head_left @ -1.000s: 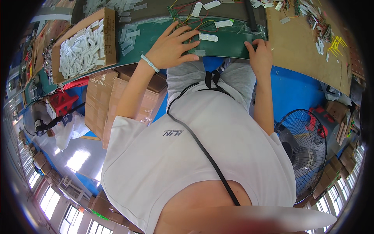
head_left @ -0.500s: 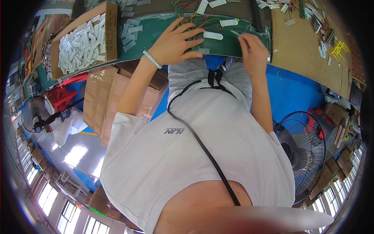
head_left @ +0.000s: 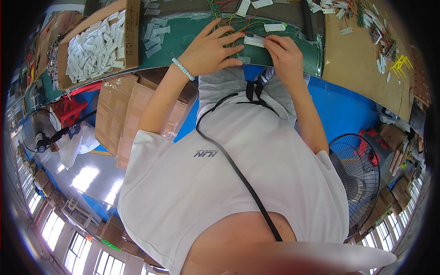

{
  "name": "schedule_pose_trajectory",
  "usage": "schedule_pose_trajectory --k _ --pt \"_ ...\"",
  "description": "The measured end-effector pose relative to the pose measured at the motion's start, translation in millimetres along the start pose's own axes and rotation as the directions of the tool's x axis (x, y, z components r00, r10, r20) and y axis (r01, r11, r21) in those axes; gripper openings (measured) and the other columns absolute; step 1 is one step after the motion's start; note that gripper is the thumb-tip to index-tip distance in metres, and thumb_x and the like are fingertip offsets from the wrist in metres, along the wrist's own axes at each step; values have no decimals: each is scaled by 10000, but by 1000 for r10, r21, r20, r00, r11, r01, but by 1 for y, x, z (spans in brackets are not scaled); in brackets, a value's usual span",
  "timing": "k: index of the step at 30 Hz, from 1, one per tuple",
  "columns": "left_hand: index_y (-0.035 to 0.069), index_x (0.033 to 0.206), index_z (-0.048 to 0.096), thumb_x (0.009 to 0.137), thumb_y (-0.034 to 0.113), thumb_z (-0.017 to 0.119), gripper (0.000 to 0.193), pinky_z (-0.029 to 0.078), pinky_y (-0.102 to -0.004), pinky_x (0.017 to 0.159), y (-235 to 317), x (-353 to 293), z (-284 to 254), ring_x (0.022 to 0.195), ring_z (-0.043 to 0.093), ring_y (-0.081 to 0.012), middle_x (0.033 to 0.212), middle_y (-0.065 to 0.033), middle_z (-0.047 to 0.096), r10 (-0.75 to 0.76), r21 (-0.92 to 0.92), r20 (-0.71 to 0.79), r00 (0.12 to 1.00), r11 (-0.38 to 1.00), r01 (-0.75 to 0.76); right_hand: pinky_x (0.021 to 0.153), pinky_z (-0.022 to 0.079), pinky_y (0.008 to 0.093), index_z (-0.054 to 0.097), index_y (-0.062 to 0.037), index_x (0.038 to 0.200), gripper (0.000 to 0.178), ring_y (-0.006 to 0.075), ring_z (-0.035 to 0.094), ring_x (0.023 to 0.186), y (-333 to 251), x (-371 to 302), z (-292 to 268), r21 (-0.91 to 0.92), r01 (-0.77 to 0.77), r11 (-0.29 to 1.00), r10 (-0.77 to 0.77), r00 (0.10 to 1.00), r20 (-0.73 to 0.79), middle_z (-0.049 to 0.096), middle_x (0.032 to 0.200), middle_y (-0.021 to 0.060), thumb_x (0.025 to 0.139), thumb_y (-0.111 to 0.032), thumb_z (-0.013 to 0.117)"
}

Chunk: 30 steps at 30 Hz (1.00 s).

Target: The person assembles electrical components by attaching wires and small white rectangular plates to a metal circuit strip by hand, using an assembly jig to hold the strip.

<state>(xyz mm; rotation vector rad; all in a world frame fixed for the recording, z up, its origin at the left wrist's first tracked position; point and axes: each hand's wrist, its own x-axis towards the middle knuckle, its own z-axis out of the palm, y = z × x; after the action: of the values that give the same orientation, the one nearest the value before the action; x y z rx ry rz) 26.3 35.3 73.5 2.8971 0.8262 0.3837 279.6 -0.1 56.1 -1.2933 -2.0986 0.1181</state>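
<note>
My left hand (head_left: 211, 51) lies with its fingers spread over a narrow green circuit board (head_left: 217, 10) on the green work mat, its fingertips beside a small white housing (head_left: 249, 40). My right hand (head_left: 285, 56) is closed, thumb and fingertips pinching a small clear plastic strip (head_left: 260, 39) at the right end of that housing. The strip seems to lie over or against the housing; whether it touches cannot be made out. Just beyond sits another white housing (head_left: 275, 27) with a green end. Thin red and yellow wires (head_left: 238, 19) run from the board.
A cardboard box (head_left: 133, 39) full of white pieces stands at the left. Several clear strips (head_left: 156, 36) lie beside it. A black bar-like object (head_left: 307, 20) is at the back right. Wired parts and yellow pieces (head_left: 402, 66) lie on a cardboard sheet (head_left: 353, 55) at right.
My right hand has moved left, bringing the clear strip from beside the white housing to its right end. My left hand has barely moved and stays spread.
</note>
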Motion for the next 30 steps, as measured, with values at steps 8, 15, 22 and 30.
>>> schedule_pose_trajectory --k 8,15,22,30 --pt "144 1151 746 909 478 644 425 293 -515 1199 0 1 2 1294 505 -249 1411 -7 580 -2 -22 -22 1000 1000 1 760 555 361 728 -42 929 154 246 647 923 -4 3 15 74 -3 997 5 1000 -30 701 981 42 777 -43 754" --pt "174 1113 764 900 498 646 405 294 -486 1203 -1 0 5 1257 526 -233 1326 2 626 11 12 -81 997 1000 -10 804 544 377 721 -42 921 137 260 641 954 -6 8 13 145 -118 982 118 993 10 700 981 50 790 -70 753" --pt "175 1106 764 894 492 655 396 297 -482 1201 -1 0 4 1251 529 -231 1318 3 628 11 1 -85 996 1000 -11 797 555 368 724 -55 924 125 245 646 973 0 11 14 121 -62 991 59 998 28 713 1004 29 809 -99 748" --pt "163 1170 739 896 450 667 404 290 -514 1204 -2 0 2 1289 508 -241 1411 -6 581 -1 -32 -24 1000 1000 0 817 566 369 720 -19 973 157 259 661 984 -4 15 8 51 84 995 -88 992 95 717 1045 59 819 -51 720"
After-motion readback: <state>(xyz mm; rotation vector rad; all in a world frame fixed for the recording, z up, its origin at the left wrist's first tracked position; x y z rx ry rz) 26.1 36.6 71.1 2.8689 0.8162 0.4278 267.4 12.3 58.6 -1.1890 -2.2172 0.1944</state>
